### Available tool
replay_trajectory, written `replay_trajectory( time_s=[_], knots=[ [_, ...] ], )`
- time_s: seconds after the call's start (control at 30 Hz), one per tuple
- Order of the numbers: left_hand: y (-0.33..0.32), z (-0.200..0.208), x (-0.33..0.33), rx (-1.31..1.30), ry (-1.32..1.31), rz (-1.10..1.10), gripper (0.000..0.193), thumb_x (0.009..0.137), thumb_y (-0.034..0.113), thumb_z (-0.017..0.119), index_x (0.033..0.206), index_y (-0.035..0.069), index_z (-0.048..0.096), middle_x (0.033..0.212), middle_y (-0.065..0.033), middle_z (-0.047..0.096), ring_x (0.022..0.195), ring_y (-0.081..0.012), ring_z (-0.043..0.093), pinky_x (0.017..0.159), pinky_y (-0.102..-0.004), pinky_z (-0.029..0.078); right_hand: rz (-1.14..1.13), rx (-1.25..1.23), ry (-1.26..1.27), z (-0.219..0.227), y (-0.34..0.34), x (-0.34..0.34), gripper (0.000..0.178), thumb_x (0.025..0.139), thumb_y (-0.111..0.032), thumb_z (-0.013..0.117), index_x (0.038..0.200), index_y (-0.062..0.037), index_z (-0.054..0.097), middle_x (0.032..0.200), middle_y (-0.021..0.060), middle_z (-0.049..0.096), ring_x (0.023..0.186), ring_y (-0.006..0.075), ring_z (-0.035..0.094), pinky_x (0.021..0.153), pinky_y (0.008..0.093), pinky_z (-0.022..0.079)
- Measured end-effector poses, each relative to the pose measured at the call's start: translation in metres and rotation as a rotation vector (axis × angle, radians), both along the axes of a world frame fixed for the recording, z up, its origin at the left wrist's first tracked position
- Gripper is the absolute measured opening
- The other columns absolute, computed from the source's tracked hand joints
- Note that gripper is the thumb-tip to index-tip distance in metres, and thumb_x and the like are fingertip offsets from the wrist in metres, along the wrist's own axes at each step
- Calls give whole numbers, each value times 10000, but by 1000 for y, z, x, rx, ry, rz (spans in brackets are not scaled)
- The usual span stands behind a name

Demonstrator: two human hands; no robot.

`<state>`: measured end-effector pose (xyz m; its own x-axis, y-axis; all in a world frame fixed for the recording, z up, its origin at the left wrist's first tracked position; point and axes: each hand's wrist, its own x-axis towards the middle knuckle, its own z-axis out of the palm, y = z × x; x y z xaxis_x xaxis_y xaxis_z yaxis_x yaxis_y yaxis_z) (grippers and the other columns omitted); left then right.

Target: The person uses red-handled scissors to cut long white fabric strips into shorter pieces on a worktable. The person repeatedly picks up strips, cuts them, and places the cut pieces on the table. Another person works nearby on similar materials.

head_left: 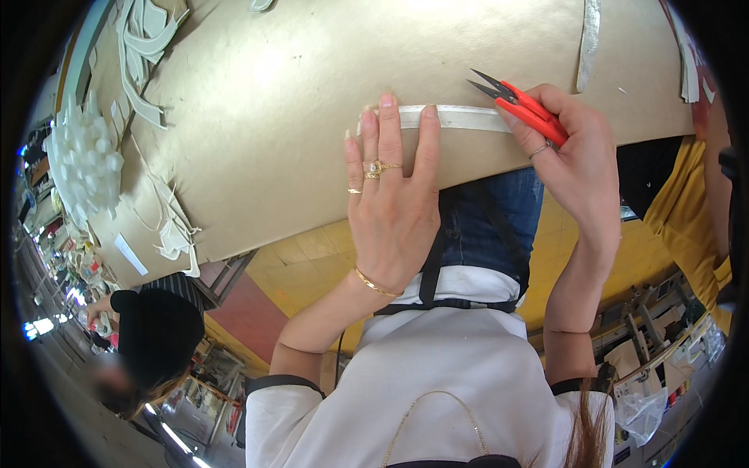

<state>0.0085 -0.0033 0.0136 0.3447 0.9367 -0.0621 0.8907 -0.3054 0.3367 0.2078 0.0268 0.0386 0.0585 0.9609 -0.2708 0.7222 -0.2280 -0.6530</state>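
Note:
A narrow white strip (468,118) lies across the table near its front edge, curving slightly. My left hand (394,187) rests flat on the strip's left part, its fingers stretched out and a little apart. In my right hand (577,144) is a pair of red-handled thread snips (538,117), held between thumb and fingers. Their dark blades stand apart and point up and to the left, above the strip. The strip's right end passes under my right hand and is hidden there.
The table (312,78) has a tan cover. Curved white pieces (144,47) lie at the far left, beside a heap of translucent white pieces (86,156). A pale strip (589,47) lies at the back right. Another person in a black cap (160,335) is at lower left.

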Motion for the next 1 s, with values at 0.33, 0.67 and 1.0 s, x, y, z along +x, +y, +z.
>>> replay_trajectory(
  time_s=[0.33,0.67,1.0],
  knots=[
    [0,6,23,155,383,-63,548,897,72,548,1387,315,522,1479,-317,390,1326,-467,450,1128,-573,319,-44,76,-67,-3,-3,-7,152,820,-192,695,887,-57,683,660,124,606,609,309,604,589,393,460],
    [5,-2,22,-40,-76,-196,656,828,-125,497,1466,-3,407,1583,-187,309,1443,-419,312,1166,-490,300,-89,-28,-59,10,-11,7,191,871,-206,708,885,-19,672,672,79,574,603,223,530,579,336,421],
    [7,5,25,29,143,-260,543,907,57,558,1439,42,450,1540,-239,352,1415,-410,370,1152,-473,346,-121,30,162,-1,-16,40,150,877,-150,706,884,-6,664,605,83,496,550,147,417,540,288,373]
  ],
)
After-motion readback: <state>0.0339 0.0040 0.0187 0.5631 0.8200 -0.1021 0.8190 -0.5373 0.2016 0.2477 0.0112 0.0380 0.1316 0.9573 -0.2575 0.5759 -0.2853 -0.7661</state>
